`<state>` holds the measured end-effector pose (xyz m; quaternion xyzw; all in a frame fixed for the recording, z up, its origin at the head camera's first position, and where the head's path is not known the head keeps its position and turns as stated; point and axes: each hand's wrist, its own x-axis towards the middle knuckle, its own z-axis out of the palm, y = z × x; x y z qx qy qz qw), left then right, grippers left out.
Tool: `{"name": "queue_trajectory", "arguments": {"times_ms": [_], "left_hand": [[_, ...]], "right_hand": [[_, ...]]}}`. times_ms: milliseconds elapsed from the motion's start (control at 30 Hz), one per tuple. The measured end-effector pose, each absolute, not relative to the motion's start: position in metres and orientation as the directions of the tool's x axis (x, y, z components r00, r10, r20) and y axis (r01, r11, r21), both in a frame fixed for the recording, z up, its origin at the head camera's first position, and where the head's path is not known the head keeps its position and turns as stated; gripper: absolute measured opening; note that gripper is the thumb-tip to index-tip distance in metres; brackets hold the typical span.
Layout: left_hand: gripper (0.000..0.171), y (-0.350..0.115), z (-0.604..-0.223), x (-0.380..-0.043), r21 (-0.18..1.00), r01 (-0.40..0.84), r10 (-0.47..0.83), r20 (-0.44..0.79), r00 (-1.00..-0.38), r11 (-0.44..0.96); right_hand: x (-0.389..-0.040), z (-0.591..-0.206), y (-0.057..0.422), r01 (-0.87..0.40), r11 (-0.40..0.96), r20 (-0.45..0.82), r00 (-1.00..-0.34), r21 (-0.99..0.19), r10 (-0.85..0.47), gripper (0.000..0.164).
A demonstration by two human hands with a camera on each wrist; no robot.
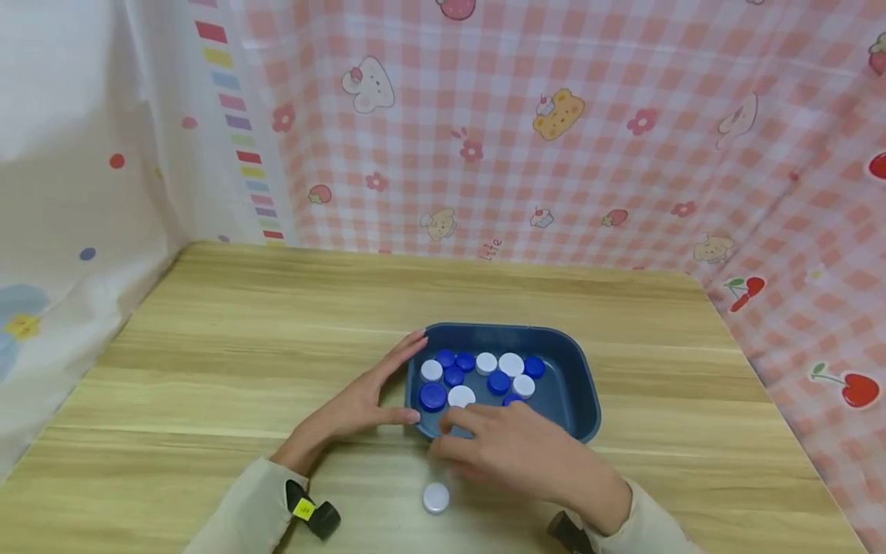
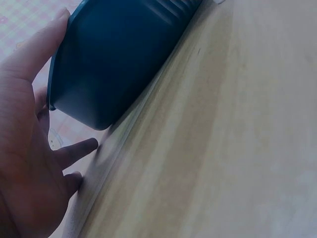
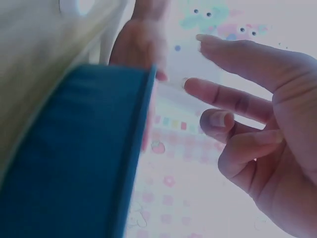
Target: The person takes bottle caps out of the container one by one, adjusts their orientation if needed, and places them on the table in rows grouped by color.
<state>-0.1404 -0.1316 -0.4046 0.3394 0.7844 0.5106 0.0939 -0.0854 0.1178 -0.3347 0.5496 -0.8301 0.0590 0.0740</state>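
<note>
A dark blue tray (image 1: 584,385) sits on the table with several white and blue round caps inside, among them a large blue cap (image 1: 432,396) and a white cap (image 1: 511,364). My left hand (image 1: 367,400) touches the tray's left end, thumb and forefinger spread along the rim. In the left wrist view, that hand (image 2: 29,139) lies against the tray's outer wall (image 2: 109,59). Over the tray's near rim hovers my right hand (image 1: 505,446). Its thumb and forefinger are apart with nothing between them in the right wrist view. One white cap (image 1: 436,498) lies on the table below the tray.
The wooden table (image 1: 208,369) extends around the tray. A pink checked cloth (image 1: 484,115) hangs behind and on the right, and a white cloth (image 1: 69,192) hangs on the left. Black wrist straps sit at both cuffs.
</note>
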Motion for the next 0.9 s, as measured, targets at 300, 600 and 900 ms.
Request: {"name": "queue_trajectory", "arguments": {"times_ms": [300, 600, 900], "left_hand": [[0.088, -0.130, -0.407, -0.140, 0.866, 0.436, 0.631, 0.199, -0.749, 0.244], [0.088, -0.131, -0.407, -0.141, 0.867, 0.429, 0.626, 0.191, -0.756, 0.254], [0.092, -0.133, -0.435, -0.154, 0.846, 0.445, 0.614, 0.189, -0.766, 0.295]], "right_hand": [[-0.105, -0.330, 0.121, -0.897, 0.439, 0.153, -0.441, -0.044, -0.885, 0.020], [-0.132, -0.343, 0.125, -0.874, 0.483, 0.113, -0.485, -0.050, -0.867, 0.020], [-0.143, -0.358, 0.125, -0.822, 0.566, 0.028, -0.568, -0.061, -0.823, 0.025]]}}
